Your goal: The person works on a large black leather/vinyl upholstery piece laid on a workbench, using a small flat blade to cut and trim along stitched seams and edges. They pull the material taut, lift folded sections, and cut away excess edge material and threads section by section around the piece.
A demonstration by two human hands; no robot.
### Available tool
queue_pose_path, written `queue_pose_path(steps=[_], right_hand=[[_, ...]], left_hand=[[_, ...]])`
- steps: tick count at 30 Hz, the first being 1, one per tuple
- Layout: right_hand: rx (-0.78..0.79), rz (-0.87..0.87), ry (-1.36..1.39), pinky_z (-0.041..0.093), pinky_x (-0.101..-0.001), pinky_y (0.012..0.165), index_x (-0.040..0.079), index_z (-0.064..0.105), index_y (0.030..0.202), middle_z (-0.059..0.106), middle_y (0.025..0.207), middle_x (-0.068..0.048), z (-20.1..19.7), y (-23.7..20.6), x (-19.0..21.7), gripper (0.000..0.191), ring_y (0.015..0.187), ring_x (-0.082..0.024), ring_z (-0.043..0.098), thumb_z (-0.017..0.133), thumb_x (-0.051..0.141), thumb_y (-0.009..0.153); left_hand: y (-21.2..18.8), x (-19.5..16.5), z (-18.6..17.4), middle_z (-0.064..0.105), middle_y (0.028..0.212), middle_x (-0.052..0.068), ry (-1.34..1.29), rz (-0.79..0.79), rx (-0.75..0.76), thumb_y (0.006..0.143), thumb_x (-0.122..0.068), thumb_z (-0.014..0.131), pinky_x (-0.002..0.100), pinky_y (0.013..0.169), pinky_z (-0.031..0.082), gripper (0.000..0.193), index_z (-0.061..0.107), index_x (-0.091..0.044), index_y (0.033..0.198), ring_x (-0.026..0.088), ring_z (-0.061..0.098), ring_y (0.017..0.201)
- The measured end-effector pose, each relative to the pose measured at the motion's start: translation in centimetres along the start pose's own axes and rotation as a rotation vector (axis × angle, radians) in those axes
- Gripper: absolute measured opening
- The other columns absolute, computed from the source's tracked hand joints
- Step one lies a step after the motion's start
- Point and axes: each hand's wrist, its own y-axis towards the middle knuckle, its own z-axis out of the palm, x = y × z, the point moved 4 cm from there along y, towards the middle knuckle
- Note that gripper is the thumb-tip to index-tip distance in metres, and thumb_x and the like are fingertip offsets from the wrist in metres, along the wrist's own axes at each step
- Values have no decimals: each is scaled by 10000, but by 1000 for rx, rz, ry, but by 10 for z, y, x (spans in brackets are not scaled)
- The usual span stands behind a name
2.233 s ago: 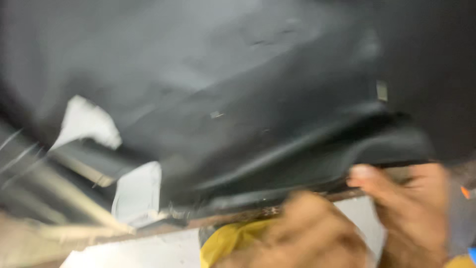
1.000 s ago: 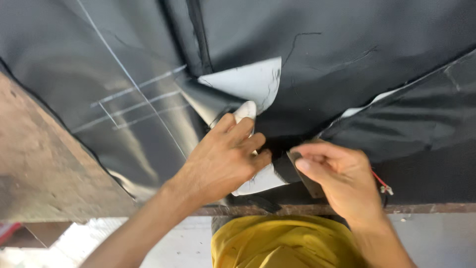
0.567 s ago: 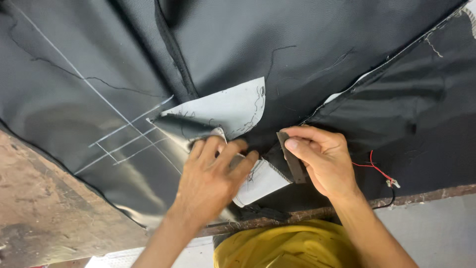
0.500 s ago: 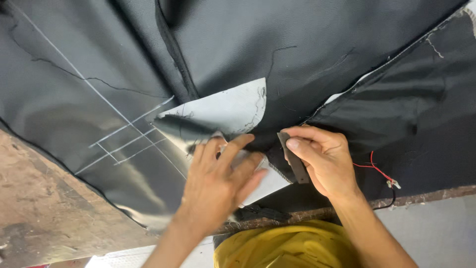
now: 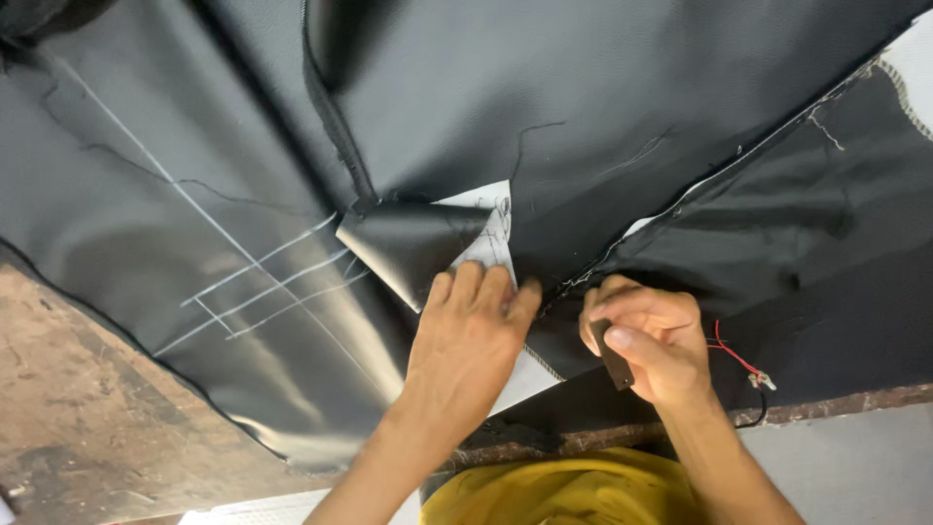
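Observation:
A large sheet of black leather-like material [image 5: 603, 107] with white chalk lines [image 5: 253, 282] covers the worktable. A flap of it [image 5: 413, 243] is folded back and shows the white backing. My left hand [image 5: 466, 340] lies flat on that flap, fingers pressing its edge down. Just to the right, my right hand [image 5: 651, 335] pinches a small dark flat piece [image 5: 614, 358] between thumb and fingers, close to a seam in the material.
Bare worn wooden tabletop [image 5: 68, 408] shows at the lower left. A thin red and black wire with a small clip [image 5: 748, 374] lies right of my right hand. The table's front edge [image 5: 836, 403] runs along the bottom, with my yellow garment [image 5: 573, 491] below it.
The folded flap has been turned further over, so less white backing shows. My left hand has slid up onto it. My right hand keeps its hold on the dark piece.

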Motion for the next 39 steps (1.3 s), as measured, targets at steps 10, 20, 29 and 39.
queue_pose_path(steps=[10,20,29,39], right_hand=[[130,-37,130,438,-352,691,-62,735,1126,612,905,-117,-16,3,-3,227,746,-184,515,666,-24,914],[175,-21,110,441,-365,707,-71,736,1112,612,899,-120,-13,6,-6,211,756,-189,511,672,-19,918],[172,-30,94,455,-376,706,-84,729,1104,607,886,-128,-15,3,-9,213,766,-200,521,680,-22,906],[164,-32,70,452,-369,699,-74,728,1114,601,868,-116,-14,4,-9,220,767,-201,531,672,-24,907]], left_hand=[[-1,15,11,660,926,150,-579,-248,166,905,-44,662,424,823,504,63,626,-20,951,325,654,928],[-6,14,-17,658,1016,93,-385,-146,-180,924,-134,699,396,819,545,198,670,-83,1113,270,647,969],[-21,19,31,589,1090,70,-110,181,-170,859,-131,640,410,865,565,345,645,-39,1192,261,597,1013],[-34,64,18,624,858,164,-372,-407,-426,1039,-46,590,425,727,513,59,547,-5,1037,354,627,779]])
